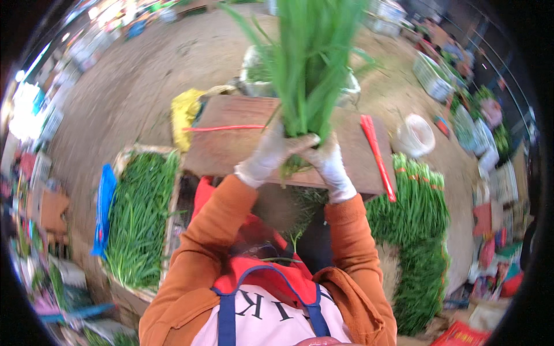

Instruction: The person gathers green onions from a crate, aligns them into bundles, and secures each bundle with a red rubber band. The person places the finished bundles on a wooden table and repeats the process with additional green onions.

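A thick bunch of long-leaved greens (314, 86), chive-like, stands upright above the near part of a brown wooden tabletop (229, 151). My left hand (272, 149), in a pale glove, grips the bunch near its base from the left. From the right, my right hand (326, 160), gloved too, closes around the same base. The upper leaves are blurred. A thin red strip (229, 128) lies across the board to the left of the bunch. Along the right edge rests a bundle of red strips (377, 158).
At left stands a crate (171, 225) full of loose greens (138, 220), with blue plastic (104, 207) beside it. Tied bunches (415, 194) are stacked at right. A white bucket (415, 136), a yellow sack (186, 114) and a white basket (253, 82) surround the table.
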Available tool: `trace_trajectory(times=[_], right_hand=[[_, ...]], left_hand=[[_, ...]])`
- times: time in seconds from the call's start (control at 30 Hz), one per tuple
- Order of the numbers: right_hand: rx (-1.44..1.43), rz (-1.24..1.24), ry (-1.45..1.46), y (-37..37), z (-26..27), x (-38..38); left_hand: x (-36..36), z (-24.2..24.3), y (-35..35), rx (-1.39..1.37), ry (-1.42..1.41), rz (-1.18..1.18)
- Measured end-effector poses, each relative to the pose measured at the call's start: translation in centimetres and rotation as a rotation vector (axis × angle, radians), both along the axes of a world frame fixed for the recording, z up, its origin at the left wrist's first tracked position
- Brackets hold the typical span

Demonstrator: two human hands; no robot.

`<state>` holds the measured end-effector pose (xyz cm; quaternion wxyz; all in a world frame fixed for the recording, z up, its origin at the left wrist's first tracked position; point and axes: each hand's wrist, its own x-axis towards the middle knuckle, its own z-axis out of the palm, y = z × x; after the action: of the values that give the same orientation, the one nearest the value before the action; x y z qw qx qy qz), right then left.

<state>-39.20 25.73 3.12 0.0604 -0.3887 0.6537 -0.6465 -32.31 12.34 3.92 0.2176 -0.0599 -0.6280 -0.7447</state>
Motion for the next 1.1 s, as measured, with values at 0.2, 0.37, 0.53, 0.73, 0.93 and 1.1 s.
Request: trace_trajectory(times=[0.2, 0.37, 0.53, 0.73, 0.93, 1.1], right_hand=[[-0.070, -0.026, -0.103, -2.9, -3.4, -0.1], [-0.096, 0.138, -0.074, -9.2, 0.3, -1.6], [-0.091, 0.359, -0.483, -20.7, 1.0, -2.6], [-0.099, 0.409, -0.780, -32.9, -8.3, -6.4], [0.424, -0.068, -0.145, -33.8, -18.1, -7.2], [0.182, 0.054, -0.365, -29.9, -17.5, -5.6]], left_hand=[[-1.6, -3.6, -1.7, 0.197, -0.014, -0.101], [-1.0, 0.1, -8.0, 0.242, 0.069, -0.021], [-0.9, 1.6, -19.2, 0.144, -0.073, 0.154], [-3.8, -7.6, -30.4, 0.198, -0.391, 0.254], [-7.7, -17.2, -33.6, -0.298, -0.771, 0.615], [-7.8, -18.5, -28.3, 0.335, -0.292, 0.290]])
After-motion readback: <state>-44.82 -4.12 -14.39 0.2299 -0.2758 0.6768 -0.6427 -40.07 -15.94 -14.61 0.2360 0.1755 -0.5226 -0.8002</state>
